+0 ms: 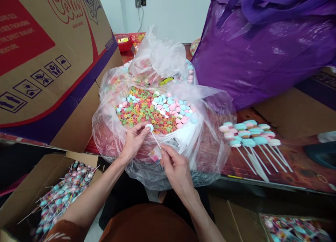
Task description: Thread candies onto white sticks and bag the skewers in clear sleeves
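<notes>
Between the thumb and fingers of my left hand is a pale blue and white marshmallow. My right hand pinches a white stick near its lower end; the stick's upper end meets the marshmallow. Both hands are over the near rim of a clear plastic bag. Inside it lie many sugared gummy rings in green, orange and red, with pink, blue and white marshmallows at the right. A bundle of white sticks rests along the bag's right side.
Right of the bag, finished marshmallow sticks lie stacked on the red table. A large printed carton stands left, a purple bag back right. Lower left, an open box holds many candy sticks. A red basket sits behind.
</notes>
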{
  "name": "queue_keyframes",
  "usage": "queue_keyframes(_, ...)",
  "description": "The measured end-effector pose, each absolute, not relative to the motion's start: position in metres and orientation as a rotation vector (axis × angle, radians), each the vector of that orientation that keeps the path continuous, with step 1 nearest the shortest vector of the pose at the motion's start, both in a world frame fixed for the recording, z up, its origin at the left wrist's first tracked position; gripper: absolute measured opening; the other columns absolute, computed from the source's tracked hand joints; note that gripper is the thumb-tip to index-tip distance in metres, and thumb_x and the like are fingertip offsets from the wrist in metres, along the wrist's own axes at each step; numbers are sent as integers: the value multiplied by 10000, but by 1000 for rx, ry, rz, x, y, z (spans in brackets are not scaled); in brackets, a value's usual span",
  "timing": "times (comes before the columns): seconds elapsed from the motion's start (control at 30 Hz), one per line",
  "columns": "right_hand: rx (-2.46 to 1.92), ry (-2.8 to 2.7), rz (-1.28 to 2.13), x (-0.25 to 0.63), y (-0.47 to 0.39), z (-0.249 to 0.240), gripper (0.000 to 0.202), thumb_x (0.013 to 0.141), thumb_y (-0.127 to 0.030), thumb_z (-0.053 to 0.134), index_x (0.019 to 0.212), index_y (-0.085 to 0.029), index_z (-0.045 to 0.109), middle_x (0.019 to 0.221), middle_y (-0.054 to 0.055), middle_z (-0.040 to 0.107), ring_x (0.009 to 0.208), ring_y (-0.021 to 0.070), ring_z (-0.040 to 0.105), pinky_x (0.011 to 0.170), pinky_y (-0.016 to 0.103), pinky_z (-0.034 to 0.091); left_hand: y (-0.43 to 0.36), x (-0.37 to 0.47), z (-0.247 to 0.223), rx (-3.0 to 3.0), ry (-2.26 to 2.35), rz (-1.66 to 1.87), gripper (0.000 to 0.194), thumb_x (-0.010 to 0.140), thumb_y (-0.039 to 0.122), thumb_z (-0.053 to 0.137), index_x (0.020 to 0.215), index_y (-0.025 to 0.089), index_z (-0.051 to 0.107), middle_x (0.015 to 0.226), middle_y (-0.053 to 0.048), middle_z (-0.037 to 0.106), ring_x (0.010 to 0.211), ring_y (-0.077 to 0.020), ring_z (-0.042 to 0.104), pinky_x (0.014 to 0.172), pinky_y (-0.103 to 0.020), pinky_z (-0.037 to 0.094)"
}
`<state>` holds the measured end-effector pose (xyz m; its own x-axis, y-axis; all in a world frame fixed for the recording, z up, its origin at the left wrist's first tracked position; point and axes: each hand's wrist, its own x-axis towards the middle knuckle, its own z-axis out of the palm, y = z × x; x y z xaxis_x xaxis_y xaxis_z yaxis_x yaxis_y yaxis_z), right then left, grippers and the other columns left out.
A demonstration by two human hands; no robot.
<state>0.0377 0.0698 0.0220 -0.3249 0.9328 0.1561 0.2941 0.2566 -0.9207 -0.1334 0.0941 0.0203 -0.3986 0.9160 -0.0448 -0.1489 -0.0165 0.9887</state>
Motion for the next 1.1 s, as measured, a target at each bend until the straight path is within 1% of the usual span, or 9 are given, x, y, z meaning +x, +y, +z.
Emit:
queue_keyframes(0.13,-1115,-1785,1056,37,67,23,325,957,-236,469,1124,-206,745,686,15,647,730,180,658,722,280,542,91,-133,17,839,1391,1565,339,711,414,810,948,175,768,891,-35,755,754,-139,629,713,-257,501)
queue_keyframes(0.23,-1108,-1785,1051,37,66,24,319,955,-230,469,1108,-200,747,806,40,712,732,175,672,700,272,546,90,-132,15,826,1407,1569,366,721,423,800,984,172,766,895,-39,758,733,-137,627,657,-244,491)
queue_keyframes(0.3,-1112,-1783,1054,37,66,25,316,950,-229,473,1100,-197,749,848,50,730,734,177,676,692,272,548,89,-132,13,819,1410,1564,370,731,427,791,999,174,766,915,-42,762,742,-141,634,656,-247,497)
queue_keyframes(0.47,-1151,-1788,1096,35,69,25,332,947,-247,468,1108,-196,754,789,51,711,745,195,670,708,289,550,86,-130,10,823,1461,1559,346,757,423,768,1008,185,770,993,-53,769,817,-161,665,722,-272,530)
queue_keyframes(0.6,-1175,-1778,1094,33,70,29,338,934,-255,466,1086,-196,763,755,47,701,696,191,649,694,292,539,84,-131,6,825,1473,1575,354,772,431,753,1025,185,769,1002,-59,772,835,-169,675,751,-286,542)
queue_keyframes(0.73,-1207,-1799,1090,32,70,32,338,918,-267,470,1034,-191,778,596,16,617,614,189,610,666,298,516,81,-131,3,833,1476,1588,343,789,431,742,1036,195,771,1023,-55,771,868,-170,676,802,-293,540)
queue_keyframes(0.83,-1236,-1788,1128,33,70,31,352,916,-287,464,1032,-187,781,545,2,558,571,182,573,608,287,486,79,-131,3,839,1490,1571,343,797,427,735,1047,196,768,1010,-50,769,849,-163,671,815,-294,533)
queue_keyframes(0.93,-1249,-1760,1211,33,71,30,354,903,-309,479,1044,-174,775,543,-3,547,534,163,533,547,270,443,78,-130,4,945,1539,1575,292,802,375,728,1019,184,772,994,-54,759,856,-167,662,817,-294,524)
queue_keyframes(1.1,-1211,-1585,1515,29,70,30,356,883,-389,526,1022,-144,744,526,-28,519,465,118,446,458,235,358,77,-130,5,1285,1622,1588,190,864,298,660,982,206,778,954,-49,742,900,-180,648,832,-297,513)
